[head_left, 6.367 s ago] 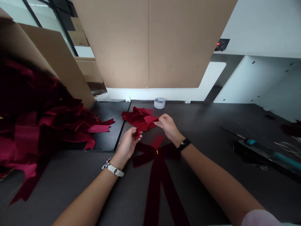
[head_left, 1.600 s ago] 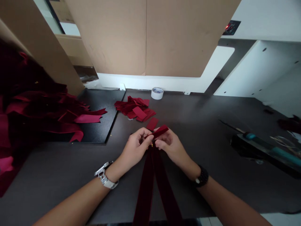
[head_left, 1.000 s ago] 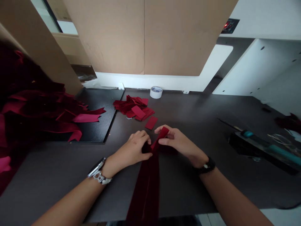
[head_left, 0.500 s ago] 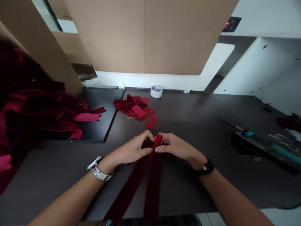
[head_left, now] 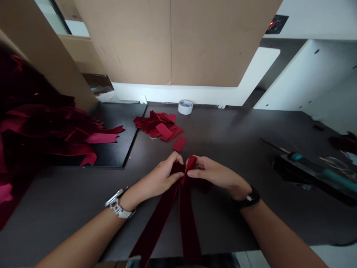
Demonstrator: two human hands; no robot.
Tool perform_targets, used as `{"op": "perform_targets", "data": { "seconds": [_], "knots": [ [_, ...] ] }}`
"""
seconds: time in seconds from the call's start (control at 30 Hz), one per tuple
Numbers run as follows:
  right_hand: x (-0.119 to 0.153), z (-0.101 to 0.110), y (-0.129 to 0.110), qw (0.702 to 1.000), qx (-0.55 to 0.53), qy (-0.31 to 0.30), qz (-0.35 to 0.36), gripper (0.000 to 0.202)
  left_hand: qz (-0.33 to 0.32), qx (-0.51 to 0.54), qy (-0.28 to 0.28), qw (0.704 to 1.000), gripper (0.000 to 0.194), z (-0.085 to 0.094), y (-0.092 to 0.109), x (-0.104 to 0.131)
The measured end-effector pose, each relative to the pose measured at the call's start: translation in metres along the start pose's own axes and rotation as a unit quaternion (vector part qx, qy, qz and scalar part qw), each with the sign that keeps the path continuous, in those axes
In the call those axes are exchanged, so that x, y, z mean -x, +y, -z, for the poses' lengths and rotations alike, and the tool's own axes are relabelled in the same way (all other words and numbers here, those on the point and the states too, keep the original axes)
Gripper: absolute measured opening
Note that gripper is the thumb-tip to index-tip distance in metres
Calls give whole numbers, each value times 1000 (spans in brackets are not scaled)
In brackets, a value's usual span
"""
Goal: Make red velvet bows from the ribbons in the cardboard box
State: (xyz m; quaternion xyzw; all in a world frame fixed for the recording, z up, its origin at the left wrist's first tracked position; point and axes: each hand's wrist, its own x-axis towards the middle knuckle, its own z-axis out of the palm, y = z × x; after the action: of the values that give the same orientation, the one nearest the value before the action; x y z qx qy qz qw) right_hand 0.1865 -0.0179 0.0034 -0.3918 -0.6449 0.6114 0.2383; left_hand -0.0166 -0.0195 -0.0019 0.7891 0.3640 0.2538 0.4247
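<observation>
A dark red velvet ribbon bow is held above the table's front part, its two long tails hanging down toward the near edge. My left hand pinches the bow's left side near its middle, thumb and fingers closed. On the other side my right hand grips it between thumb and fingers, with a short red strip standing up at the centre. A tiny gold glint shows at that centre. The fingers partly hide the loops. Just beyond my hands lies a single red ribbon piece.
Short red ribbon pieces are heaped behind my hands, near a tape roll. Finished-looking red bows pile up at left on a black board. At right rests a teal-handled pointed tool on a black holder. Cardboard stands at the back.
Both hands have shifted slightly with the bow and drawn a little apart at its centre. The ribbon tails have swung to the right.
</observation>
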Motion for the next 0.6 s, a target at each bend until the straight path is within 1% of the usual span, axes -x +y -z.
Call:
{"op": "perform_targets", "data": {
  "seconds": [0.1,0.2,0.23,0.33,0.47,0.53,0.6],
  "knots": [
    [-1,-2,1,999,-51,-5,12,28,-6,8,5,1000,20,0,1,0],
    [-1,-2,0,994,-104,-31,33,27,3,60,-14,998,16,2,1,-1],
    [-1,-2,0,994,-96,-35,33,26,9,84,-26,996,15,3,1,-2],
    [0,1,-1,999,-27,-36,16,26,34,146,-58,987,16,5,2,-2],
    [1,1,-3,999,19,-36,10,25,92,205,-71,972,15,5,3,-1],
    [0,-1,-3,999,34,-19,17,24,100,217,-68,969,21,5,2,-2],
    [0,-2,-2,998,56,0,23,23,86,206,-60,973,33,5,1,-2]
  ]
}}
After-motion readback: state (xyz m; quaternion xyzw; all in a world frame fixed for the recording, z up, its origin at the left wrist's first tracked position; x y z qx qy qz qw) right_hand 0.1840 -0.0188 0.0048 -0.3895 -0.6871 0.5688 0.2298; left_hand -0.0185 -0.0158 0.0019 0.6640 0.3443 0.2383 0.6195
